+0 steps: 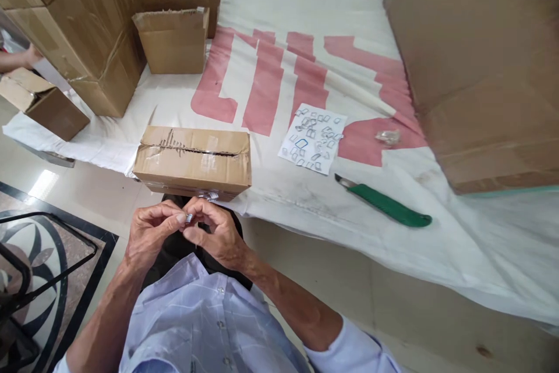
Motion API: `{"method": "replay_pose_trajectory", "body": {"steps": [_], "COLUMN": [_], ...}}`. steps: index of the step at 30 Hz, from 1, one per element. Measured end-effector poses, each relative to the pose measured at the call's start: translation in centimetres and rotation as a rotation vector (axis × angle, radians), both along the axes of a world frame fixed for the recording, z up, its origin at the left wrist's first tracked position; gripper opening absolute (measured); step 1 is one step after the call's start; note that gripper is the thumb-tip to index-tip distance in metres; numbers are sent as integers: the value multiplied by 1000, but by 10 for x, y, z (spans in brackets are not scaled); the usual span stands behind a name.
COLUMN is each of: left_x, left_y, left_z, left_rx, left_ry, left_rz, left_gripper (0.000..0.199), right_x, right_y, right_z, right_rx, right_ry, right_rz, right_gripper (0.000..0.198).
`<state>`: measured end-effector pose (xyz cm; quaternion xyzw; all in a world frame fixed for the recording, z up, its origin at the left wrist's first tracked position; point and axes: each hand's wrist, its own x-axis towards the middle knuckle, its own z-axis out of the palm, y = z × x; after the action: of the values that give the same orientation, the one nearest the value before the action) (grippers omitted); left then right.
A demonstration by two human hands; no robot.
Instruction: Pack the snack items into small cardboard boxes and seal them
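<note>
My left hand pinches a small shiny whitish-blue piece between thumb and finger, over my lap at the table's edge. My right hand meets it from the other side, its fingers curled and closed at the same piece. What exactly the piece is, I cannot make out. Just beyond my hands lies a taped cardboard box, with scribbled dark marks on its top. Further right on the cloth is a white sheet with many small outlined shapes on it. A green-handled utility knife lies near it, blade showing.
Tall cardboard boxes stand at the back left, beside open-topped cartons. A large carton fills the right side. A small clear packet lies on the white-and-red cloth. Another person's hand shows at far left.
</note>
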<state>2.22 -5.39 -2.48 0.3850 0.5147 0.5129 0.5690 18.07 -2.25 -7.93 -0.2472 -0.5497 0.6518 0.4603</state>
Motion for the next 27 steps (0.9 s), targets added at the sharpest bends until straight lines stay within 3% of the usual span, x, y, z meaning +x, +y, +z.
{"method": "replay_pose_trajectory", "body": {"steps": [4, 12, 15, 20, 27], "left_x": [-1, 16, 25, 31, 52], "left_y": [-2, 13, 13, 10, 18], "left_z": [-1, -9, -12, -17, -22], "left_rx": [41, 102, 84, 19, -95], "left_ry": [109, 87, 69, 137, 180], "left_rz": [8, 46, 41, 43, 216], "left_gripper": [24, 27, 27, 30, 39], "right_x": [0, 8, 14, 35, 48], "right_y": [4, 12, 14, 12, 11], "right_z": [6, 2, -1, 4, -6], "right_rx": [-6, -312, -358, -302, -137], "right_ry": [-43, 223, 293, 229, 119], "right_rz": [-34, -42, -63, -136, -229], "right_gripper": [48, 54, 54, 52, 52]}}
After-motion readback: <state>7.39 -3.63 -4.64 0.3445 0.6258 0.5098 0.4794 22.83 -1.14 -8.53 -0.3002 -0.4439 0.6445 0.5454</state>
